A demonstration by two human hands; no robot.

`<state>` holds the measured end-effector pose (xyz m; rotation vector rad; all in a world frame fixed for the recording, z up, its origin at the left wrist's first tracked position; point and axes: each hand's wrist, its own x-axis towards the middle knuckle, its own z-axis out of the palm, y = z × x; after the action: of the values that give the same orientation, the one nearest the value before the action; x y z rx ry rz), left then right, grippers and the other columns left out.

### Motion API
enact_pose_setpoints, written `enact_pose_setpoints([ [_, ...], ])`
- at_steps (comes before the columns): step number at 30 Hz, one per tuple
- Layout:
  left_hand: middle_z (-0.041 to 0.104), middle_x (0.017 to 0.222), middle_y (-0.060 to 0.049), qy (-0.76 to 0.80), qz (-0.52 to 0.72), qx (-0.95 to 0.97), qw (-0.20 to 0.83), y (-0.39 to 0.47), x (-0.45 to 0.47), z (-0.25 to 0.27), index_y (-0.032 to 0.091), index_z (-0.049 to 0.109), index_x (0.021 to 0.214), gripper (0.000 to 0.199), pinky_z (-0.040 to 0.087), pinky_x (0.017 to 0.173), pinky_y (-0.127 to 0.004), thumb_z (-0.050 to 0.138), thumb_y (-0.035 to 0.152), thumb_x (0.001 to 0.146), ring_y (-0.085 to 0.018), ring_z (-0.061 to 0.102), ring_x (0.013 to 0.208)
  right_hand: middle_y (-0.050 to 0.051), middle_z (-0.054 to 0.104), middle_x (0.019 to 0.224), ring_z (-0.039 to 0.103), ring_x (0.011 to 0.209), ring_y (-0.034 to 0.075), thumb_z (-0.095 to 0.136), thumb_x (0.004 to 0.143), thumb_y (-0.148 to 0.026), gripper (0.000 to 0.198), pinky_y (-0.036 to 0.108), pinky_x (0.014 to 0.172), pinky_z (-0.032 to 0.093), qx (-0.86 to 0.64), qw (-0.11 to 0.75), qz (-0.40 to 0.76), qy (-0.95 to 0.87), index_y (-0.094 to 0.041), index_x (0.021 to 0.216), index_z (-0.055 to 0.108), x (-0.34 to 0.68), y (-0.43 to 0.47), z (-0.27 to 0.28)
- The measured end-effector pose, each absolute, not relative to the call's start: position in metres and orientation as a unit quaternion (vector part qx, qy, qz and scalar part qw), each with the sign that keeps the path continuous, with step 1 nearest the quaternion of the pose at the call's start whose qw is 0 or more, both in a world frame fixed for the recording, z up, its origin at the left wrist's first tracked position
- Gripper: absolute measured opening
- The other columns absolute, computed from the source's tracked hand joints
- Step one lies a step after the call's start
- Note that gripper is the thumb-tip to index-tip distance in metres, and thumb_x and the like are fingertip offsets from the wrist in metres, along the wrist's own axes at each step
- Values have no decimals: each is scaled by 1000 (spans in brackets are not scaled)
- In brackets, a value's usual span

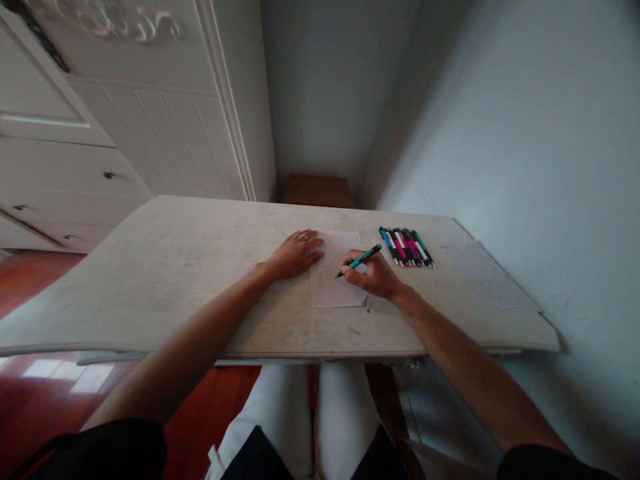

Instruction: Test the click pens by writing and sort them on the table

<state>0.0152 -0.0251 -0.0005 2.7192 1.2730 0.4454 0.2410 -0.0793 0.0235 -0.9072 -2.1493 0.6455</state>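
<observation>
A teal and black pen (361, 259) is gripped in my right hand (375, 275), its tip down at a small white sheet of paper (337, 293). Faint marks show on the sheet near the tip, too small to read. My left hand (296, 256) lies flat with fingers stretched over the sheet's left edge and a ring on one finger. Just right of my right hand, a row of several pens (406, 247) in blue, white, pink, purple, black and green lies side by side.
The pale table (200, 267) has a worn, stained top. A larger written sheet (487, 275) lies near its right edge, by the wall (560, 167). A white cabinet (165, 133) stands at the left, and a brown wooden box-like piece (320, 191) sits behind the table.
</observation>
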Motion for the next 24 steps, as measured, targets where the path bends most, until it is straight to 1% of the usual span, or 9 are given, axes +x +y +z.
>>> enact_pose_setpoints([
  [3, 48, 144, -12, 420, 142, 895, 49, -25, 15, 0, 18, 55, 131, 45, 30, 114, -42, 40, 42, 97, -25, 42, 135, 1, 63, 65, 57, 61, 14, 54, 78, -22, 12, 26, 61, 44, -361, 370, 239, -822, -17, 71, 61, 241, -81, 27],
  [6, 48, 143, -13, 419, 137, 897, 47, -25, 16, 0, 17, 55, 131, 45, 30, 114, -42, 39, 41, 97, -25, 42, 135, 1, 62, 63, 56, 60, 14, 53, 78, -23, 12, 25, 60, 44, -369, 373, 233, -819, -17, 70, 61, 240, -81, 27],
  [13, 48, 143, -14, 418, 139, 897, 45, -25, 16, 0, 15, 55, 131, 46, 29, 114, -41, 39, 42, 97, -25, 41, 135, 2, 65, 68, 58, 64, 14, 56, 81, -26, 13, 26, 64, 45, -361, 339, 248, -833, -17, 75, 63, 240, -79, 20],
  [24, 49, 143, -13, 419, 143, 896, 44, -27, 16, 2, 17, 56, 129, 43, 31, 113, -41, 40, 41, 97, -24, 42, 134, 3, 67, 70, 60, 66, 15, 57, 81, -26, 13, 26, 65, 46, -363, 335, 248, -834, -17, 77, 66, 241, -78, 18],
])
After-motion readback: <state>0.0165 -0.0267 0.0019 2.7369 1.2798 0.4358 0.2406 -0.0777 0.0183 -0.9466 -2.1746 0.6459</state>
